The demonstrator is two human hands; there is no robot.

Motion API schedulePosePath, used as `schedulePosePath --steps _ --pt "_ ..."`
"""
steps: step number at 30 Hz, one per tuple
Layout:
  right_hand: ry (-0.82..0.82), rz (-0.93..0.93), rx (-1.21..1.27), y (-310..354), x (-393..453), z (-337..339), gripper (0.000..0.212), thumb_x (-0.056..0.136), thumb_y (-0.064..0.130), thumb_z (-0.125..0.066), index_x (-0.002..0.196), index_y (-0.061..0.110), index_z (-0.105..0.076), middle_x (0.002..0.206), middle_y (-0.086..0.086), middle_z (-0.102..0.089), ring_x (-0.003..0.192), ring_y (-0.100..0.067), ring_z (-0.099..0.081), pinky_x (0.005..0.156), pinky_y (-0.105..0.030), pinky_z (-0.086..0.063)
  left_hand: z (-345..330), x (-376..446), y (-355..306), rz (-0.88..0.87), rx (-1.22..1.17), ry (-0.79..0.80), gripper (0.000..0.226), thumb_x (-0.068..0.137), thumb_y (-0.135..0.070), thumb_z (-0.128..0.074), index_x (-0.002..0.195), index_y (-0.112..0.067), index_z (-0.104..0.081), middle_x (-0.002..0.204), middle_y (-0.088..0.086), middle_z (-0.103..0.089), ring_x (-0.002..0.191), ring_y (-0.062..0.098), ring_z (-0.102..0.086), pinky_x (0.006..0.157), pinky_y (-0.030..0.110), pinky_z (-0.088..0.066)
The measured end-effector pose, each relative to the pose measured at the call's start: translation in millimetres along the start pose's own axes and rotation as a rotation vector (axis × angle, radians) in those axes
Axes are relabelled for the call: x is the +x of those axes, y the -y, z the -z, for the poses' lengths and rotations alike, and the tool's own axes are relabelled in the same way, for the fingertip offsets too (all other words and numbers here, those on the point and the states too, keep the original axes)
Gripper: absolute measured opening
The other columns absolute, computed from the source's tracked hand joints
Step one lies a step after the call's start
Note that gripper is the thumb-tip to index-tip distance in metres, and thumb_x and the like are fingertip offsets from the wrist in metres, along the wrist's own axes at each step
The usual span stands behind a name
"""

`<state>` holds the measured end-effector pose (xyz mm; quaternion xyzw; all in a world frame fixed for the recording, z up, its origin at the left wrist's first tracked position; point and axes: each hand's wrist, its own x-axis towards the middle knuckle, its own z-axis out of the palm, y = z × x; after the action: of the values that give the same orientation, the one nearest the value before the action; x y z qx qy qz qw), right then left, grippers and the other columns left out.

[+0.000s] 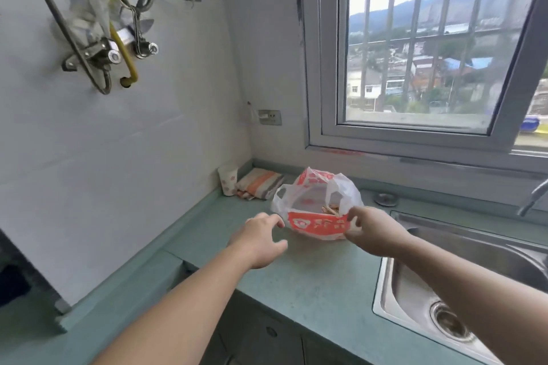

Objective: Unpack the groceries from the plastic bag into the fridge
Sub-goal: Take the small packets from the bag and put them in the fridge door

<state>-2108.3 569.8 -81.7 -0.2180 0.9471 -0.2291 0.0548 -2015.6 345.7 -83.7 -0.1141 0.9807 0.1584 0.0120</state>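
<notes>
At the centre of the frame, on the green counter, sits a white and red plastic bag with its mouth open and something brownish showing inside. The right hand, just right of centre, pinches the bag's near right rim between curled fingers and thumb. The left hand, just left of centre, hovers beside the bag with fingers relaxed, gripping nothing. In the lower right lies a steel sink. Behind the bag, toward the corner, stand a paper cup and a folded striped cloth. A barred window fills the upper right.
</notes>
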Motion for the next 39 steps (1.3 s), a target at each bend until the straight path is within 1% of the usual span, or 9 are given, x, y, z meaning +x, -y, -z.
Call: schedulePosePath --steps 7,13,17,21,25,29,33,36,39 --pt "0.016 -0.100 -0.047 -11 104 -29 0.030 0.089 0.016 -0.048 0.116 0.024 -0.060 0.110 -0.002 -0.063 0.088 -0.020 -0.060 0.075 -0.033 -0.053 -27 126 36 -0.084 -0.096 0.050 0.037 0.084 -0.043 -0.057 0.120 -0.032 -0.054 0.126 -0.004 -0.053 0.114 0.017 -0.052 0.094 0.036 -0.047" --pt "0.034 -0.219 -0.102 -15 185 -71 0.038 0.087 0.003 -0.041 0.116 0.019 -0.059 0.110 -0.005 -0.064 0.086 -0.025 -0.060 0.071 -0.033 -0.054 -66 238 71 -0.158 -0.169 0.173 0.038 0.085 -0.034 -0.058 0.122 -0.025 -0.058 0.127 0.000 -0.058 0.112 0.021 -0.056 0.096 0.035 -0.047" --pt "0.031 -0.217 -0.132 -21 222 -100 0.038 0.085 0.007 -0.048 0.116 0.023 -0.064 0.115 0.000 -0.063 0.097 -0.022 -0.058 0.083 -0.030 -0.050 -92 286 72 -0.217 -0.161 0.259 0.032 0.088 -0.025 -0.051 0.118 -0.028 -0.064 0.128 -0.004 -0.062 0.115 0.020 -0.057 0.102 0.037 -0.043" --pt "0.149 -0.232 -0.091 -33 242 -125 0.040 0.093 0.004 -0.044 0.118 0.028 -0.065 0.109 0.002 -0.064 0.093 -0.018 -0.061 0.078 -0.028 -0.053 -116 320 62 -0.265 -0.215 0.320 0.032 0.094 -0.024 -0.046 0.120 -0.032 -0.062 0.125 -0.007 -0.063 0.105 0.018 -0.061 0.091 0.036 -0.051" --pt "0.229 -0.315 -0.084 -56 249 -137 0.038 0.093 0.011 -0.049 0.126 0.028 -0.058 0.120 0.001 -0.064 0.096 -0.017 -0.061 0.079 -0.027 -0.052 -144 341 49 -0.282 -0.223 0.385 0.034 0.095 -0.022 -0.047 0.126 -0.032 -0.058 0.125 -0.004 -0.064 0.106 0.018 -0.060 0.089 0.038 -0.054" --pt "0.180 -0.457 -0.049 -86 253 -137 0.051 0.086 0.024 -0.060 0.135 0.031 -0.046 0.128 0.000 -0.056 0.095 -0.017 -0.058 0.071 -0.026 -0.054 -166 357 30 -0.307 -0.191 0.458 0.038 0.095 -0.022 -0.050 0.132 -0.030 -0.053 0.126 -0.001 -0.062 0.110 0.021 -0.059 0.094 0.039 -0.052" --pt "0.121 -0.476 -0.013 -109 257 -143 0.067 0.076 0.035 -0.065 0.137 0.038 -0.037 0.128 0.002 -0.053 0.104 -0.018 -0.053 0.081 -0.037 -0.056 -185 369 6 -0.353 -0.141 0.488 0.046 0.091 -0.025 -0.056 0.135 -0.036 -0.046 0.132 -0.001 -0.057 0.112 0.023 -0.058 0.095 0.043 -0.051" --pt "0.139 -0.441 -0.031 -121 261 -152 0.058 0.081 0.025 -0.058 0.136 0.036 -0.044 0.132 0.003 -0.055 0.114 -0.020 -0.052 0.090 -0.036 -0.051 -197 375 -7 -0.393 -0.103 0.474 0.047 0.087 -0.024 -0.063 0.131 -0.036 -0.050 0.131 -0.004 -0.056 0.112 0.024 -0.057 0.091 0.040 -0.052" --pt "0.149 -0.372 -0.008 -128 266 -160 0.044 0.082 0.022 -0.052 0.124 0.036 -0.054 0.127 0.008 -0.058 0.117 -0.019 -0.052 0.093 -0.037 -0.050 -206 380 -14 -0.434 -0.088 0.468 0.038 0.088 -0.023 -0.061 0.124 -0.031 -0.056 0.128 -0.001 -0.059 0.111 0.027 -0.058 0.090 0.040 -0.051"
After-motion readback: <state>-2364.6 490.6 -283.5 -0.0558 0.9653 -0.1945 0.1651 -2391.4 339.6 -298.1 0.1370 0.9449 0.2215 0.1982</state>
